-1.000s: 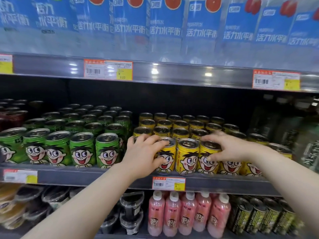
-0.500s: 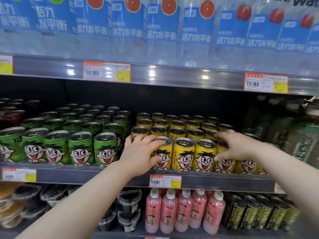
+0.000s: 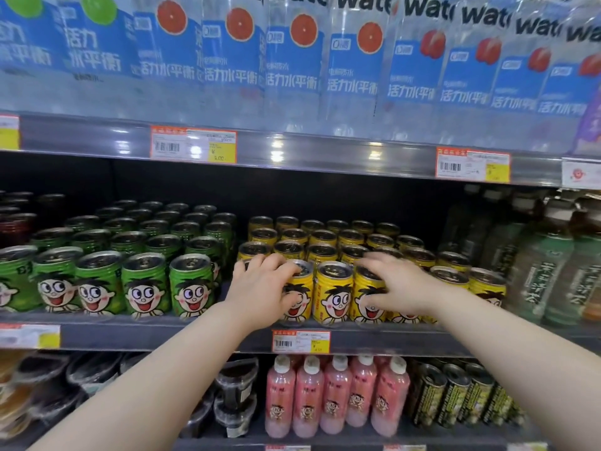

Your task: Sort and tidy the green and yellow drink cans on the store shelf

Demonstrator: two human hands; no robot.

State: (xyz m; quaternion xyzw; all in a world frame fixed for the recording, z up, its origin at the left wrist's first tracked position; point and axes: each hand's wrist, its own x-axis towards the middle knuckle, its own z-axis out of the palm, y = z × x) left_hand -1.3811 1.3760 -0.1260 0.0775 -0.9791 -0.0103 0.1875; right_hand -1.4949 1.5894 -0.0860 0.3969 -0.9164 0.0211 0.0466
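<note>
- Store shelving fills the head view: the middle shelf (image 3: 162,333) carries green cans (image 3: 143,284) on the left and yellow cans (image 3: 335,291) on the right. All stand upright, with a narrow gap between the two blocks.
- Your left hand (image 3: 260,288) curls over the end yellow can (image 3: 300,301) at the left of the front row, fingers on its lid and thumb on its face. Drag it too far forward and it could tip off the shelf lip toward the pink bottles (image 3: 338,395) below.
- Your right hand (image 3: 400,284) lies over the third yellow can (image 3: 366,288), fingers across the lid and thumb on the front. Blur softens the fingertips, but it reads as a grip.
- Between your hands stands the middle can (image 3: 335,294), close against both neighbours. Squeeze inward and it may pop forward out of the row.
- Push left too hard and the end yellow can crosses the gap and knocks the nearest green one.
- Your right wrist hides the front cans beyond it, so a careless sweep of that forearm could drag them askew without you seeing it.
- Behind your fingers the second row sits tight, and a jolt there may topple several.
</note>
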